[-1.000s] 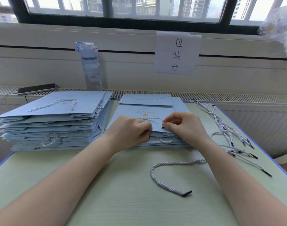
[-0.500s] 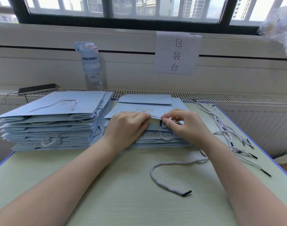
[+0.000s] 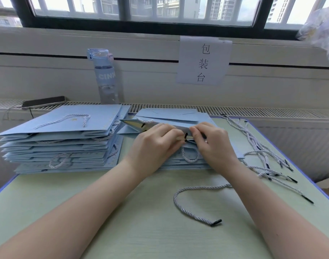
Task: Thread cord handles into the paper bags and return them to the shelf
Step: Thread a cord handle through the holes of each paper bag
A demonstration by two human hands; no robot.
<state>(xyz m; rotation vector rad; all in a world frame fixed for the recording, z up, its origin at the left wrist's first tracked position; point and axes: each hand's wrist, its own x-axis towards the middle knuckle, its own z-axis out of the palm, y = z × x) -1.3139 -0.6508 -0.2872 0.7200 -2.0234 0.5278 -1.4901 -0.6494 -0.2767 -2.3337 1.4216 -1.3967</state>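
Pale-green tabletop [image 3: 104,221] carries everything. Along its left edge sits a tall stack of corded bags [image 3: 62,139], apparently finished and kept apart. The working stack [image 3: 178,116] lies at the middle of the far edge, and loose cords [image 3: 262,152] trail along the right edge, handy for the right hand. The top bag [image 3: 133,124] is lifted at its mouth. The left hand [image 3: 154,144] grips that rim to steady it, while the right hand [image 3: 212,144] pinches a black cord tip [image 3: 186,136] there, likely feeding a hole.
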